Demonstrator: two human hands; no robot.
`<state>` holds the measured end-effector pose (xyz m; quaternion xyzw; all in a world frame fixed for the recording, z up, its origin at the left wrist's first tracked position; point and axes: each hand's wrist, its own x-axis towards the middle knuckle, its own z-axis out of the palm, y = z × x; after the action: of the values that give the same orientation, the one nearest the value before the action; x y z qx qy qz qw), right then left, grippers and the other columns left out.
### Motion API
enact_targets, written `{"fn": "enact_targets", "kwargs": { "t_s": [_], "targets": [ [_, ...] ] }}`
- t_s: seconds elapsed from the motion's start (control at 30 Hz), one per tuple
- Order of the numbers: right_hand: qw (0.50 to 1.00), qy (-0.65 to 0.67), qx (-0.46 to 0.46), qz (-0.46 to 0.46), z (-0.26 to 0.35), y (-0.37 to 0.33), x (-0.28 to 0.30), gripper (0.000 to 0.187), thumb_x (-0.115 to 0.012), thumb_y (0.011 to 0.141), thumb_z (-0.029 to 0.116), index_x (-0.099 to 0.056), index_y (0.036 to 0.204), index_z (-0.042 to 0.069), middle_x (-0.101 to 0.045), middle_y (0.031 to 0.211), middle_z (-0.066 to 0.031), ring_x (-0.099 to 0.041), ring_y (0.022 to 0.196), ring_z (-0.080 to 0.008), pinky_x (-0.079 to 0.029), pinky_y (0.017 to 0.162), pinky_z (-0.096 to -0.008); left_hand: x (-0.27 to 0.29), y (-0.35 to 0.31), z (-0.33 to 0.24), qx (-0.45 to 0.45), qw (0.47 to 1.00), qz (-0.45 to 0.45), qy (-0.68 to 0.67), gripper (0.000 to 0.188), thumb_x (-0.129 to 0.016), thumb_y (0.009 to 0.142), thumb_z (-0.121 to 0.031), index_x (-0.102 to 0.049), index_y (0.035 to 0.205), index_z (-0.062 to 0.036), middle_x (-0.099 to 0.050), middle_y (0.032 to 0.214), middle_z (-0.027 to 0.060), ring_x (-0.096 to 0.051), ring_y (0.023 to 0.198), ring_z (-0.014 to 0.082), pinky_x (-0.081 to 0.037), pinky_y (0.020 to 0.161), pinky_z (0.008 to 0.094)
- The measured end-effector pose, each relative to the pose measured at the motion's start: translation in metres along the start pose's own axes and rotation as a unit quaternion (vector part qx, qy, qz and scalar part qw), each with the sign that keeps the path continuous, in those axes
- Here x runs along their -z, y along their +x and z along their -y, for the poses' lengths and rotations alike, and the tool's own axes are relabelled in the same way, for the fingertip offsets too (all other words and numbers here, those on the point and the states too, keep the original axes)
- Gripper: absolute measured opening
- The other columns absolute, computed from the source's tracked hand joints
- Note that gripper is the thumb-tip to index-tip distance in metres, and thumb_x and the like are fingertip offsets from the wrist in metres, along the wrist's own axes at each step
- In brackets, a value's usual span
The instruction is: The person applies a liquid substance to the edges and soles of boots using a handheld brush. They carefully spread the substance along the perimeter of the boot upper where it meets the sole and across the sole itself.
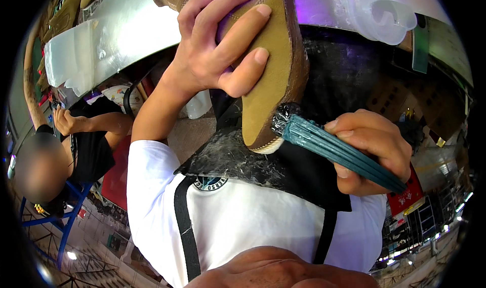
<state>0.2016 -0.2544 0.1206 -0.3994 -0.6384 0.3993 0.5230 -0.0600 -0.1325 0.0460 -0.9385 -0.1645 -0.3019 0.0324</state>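
My left hand (217, 47) holds a brown leather boot (273, 40) by its side, fingers spread across it and thumb on its flat tan face. Stitching runs along the boot's edge, and a pale strip shows at its lower end. In my right hand (374, 149) is a brush (344, 154) with a ridged teal handle, gripped between thumb and fingers. Its dark, wet-looking bristles (284, 117) touch the brown border near the boot's lower end. Part of the boot is hidden behind my left hand, and its top is cut off by the frame.
A pale shiny worktable (131, 27) stretches across the far side. On it are a translucent plastic container (385, 19) at right and a cloudy plastic block (71, 55) at left. A black apron (233, 154) covers my front. Another person (96, 131) sits at left, near a blue metal frame (66, 227).
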Motion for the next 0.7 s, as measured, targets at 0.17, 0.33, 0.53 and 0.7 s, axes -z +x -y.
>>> {"fn": "enact_targets", "kwargs": {
  "t_s": [0.17,0.33,0.53,0.7],
  "targets": [
    [0.991,-0.078,0.023,0.111,0.01,0.021,0.031,0.03,-0.075,0.089,0.018,-0.064,0.102,-0.006,-0.071,0.09,-0.0231,-0.073,0.072,-0.0262,-0.061,0.062,-0.0343,-0.01,0.016,0.002,-0.057,0.996,-0.075,0.013,0.037,-0.063,0.087,-0.01,-0.05,0.121,-0.0034,-0.066,0.125,0.0274,-0.064,0.11,0.0434,-0.047,0.093,0.0542],
    [0.98,-0.113,0.034,0.161,0.024,0.041,0.051,0.033,-0.077,0.09,0.024,-0.066,0.1,-0.005,-0.071,0.087,-0.0216,-0.074,0.072,-0.0271,-0.061,0.064,-0.0351,0.002,0.035,-0.004,-0.017,0.999,-0.021,0.024,0.039,-0.068,0.083,-0.006,-0.052,0.118,-0.0027,-0.066,0.129,0.0225,-0.064,0.113,0.042,-0.047,0.093,0.053],
    [0.962,-0.138,0.025,0.236,0.05,0.063,0.072,0.032,-0.078,0.088,0.02,-0.065,0.102,-0.006,-0.07,0.087,-0.0227,-0.073,0.07,-0.0285,-0.06,0.061,-0.0354,0.007,0.057,-0.006,0.014,0.999,0.001,0.046,0.044,-0.073,0.079,-0.01,-0.056,0.119,-0.0017,-0.066,0.131,0.0167,-0.064,0.115,0.0385,-0.046,0.094,0.0512],
    [0.932,-0.185,0.016,0.31,0.077,0.082,0.093,0.036,-0.08,0.082,0.013,-0.062,0.108,-0.006,-0.068,0.093,-0.0251,-0.073,0.074,-0.0302,-0.06,0.062,-0.0368,0.009,0.078,-0.009,0.057,0.998,0.003,0.021,0.058,-0.078,0.074,-0.015,-0.056,0.125,-0.0019,-0.065,0.13,0.0153,-0.062,0.115,0.0378,-0.046,0.094,0.0508]
  ]
}}
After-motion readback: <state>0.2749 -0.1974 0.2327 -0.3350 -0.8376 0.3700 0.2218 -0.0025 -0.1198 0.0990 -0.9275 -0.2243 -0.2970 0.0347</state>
